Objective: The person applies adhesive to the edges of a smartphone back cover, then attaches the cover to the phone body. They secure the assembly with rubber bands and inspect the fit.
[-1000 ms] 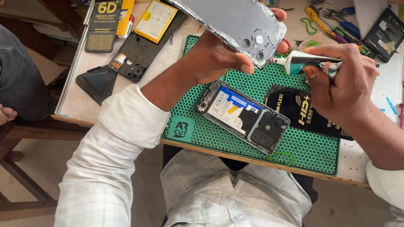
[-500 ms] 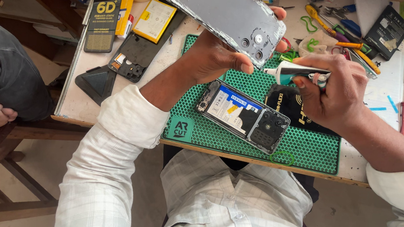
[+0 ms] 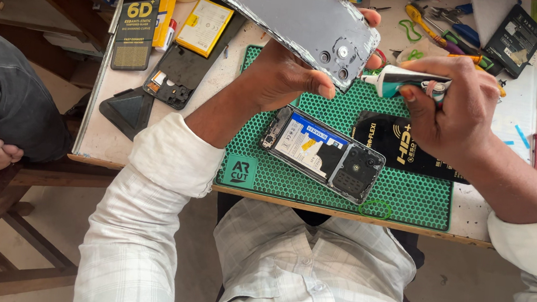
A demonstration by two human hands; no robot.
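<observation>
Head view | opened phone point(image 3: 323, 152) lies inner side up on green mat point(image 3: 407, 199), near table edge | left hand point(image 3: 288, 75) raised, fingers clamped on grey back cover point(image 3: 299, 18) | right hand point(image 3: 454, 106) fingers gripped round glue tube point(image 3: 404, 82), nozzle at cover's corner | step judged: gluing cover rim; next needs steady nozzle tracking along edge

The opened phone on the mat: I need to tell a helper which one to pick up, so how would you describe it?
Start at the green honeycomb mat on the workbench. Near its front edge, below the left hand, lies the opened phone, back off, its white and blue battery showing. Unlike the grey back cover held in the air, or the black frame left of the mat, it lies flat on the mat.
</observation>
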